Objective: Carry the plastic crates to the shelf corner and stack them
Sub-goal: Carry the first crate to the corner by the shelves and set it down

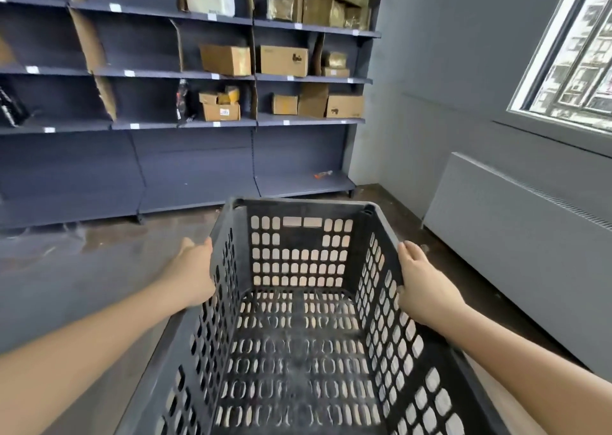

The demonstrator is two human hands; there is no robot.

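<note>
Crate (299, 302) gripped by left hand (193, 274), right hand (422, 285)

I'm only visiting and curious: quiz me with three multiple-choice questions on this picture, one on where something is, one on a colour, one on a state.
1. Where is the small orange thing?
A. on the bottom shelf
B. in the crate
C. on the window sill

2. What colour is the crate?
A. white
B. dark grey
C. red

3. What is in the crate?
A. boxes
B. bottles
C. nothing

Answers:
1 A, it lies on the lowest board of the shelf, near the corner.
2 B, its perforated walls are dark grey.
3 C, the bare bottom shows, while the left hand and right hand grip the side rims.
</note>
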